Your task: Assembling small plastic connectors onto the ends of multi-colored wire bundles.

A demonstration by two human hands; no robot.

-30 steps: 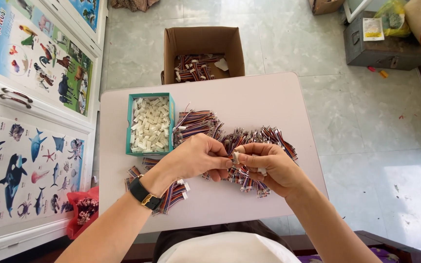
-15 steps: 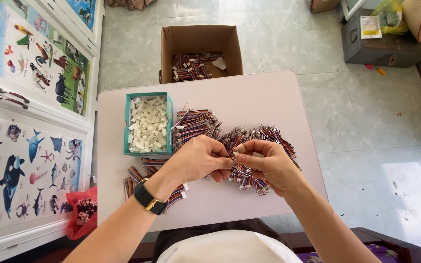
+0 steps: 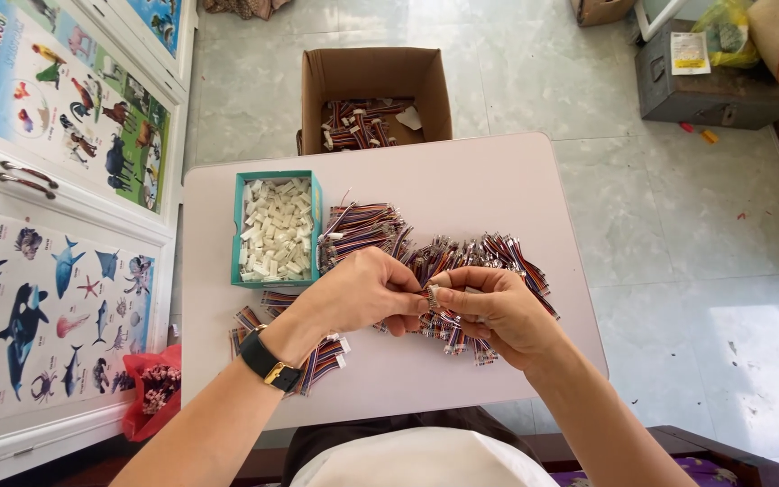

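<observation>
Right now both hands meet over the middle of the tabletop (image 3: 498, 171), pinching one small wire lead (image 3: 432, 296) between them: the left hand (image 3: 362, 293) closes thumb and fingers on its near end, and the right hand (image 3: 490, 308) curls around the other side, fingertips touching the same piece. Neither hand is open; each is closed on that lead, though whether a white connector is already seated on it is too small to tell. To do this well, I judge the grip should stay close to the lead's tip so the thin wires do not bend, with the piece held square rather than tilted. Both wrists hover just above the pile of multicoloured wire leads (image 3: 471, 261), forearms angling in from the lower edge, a black watch (image 3: 268, 365) on the left wrist. A teal tray of white connectors (image 3: 277, 230) sits just beside the pile, and a cardboard box (image 3: 376, 77) stands beyond the tabletop.
</observation>
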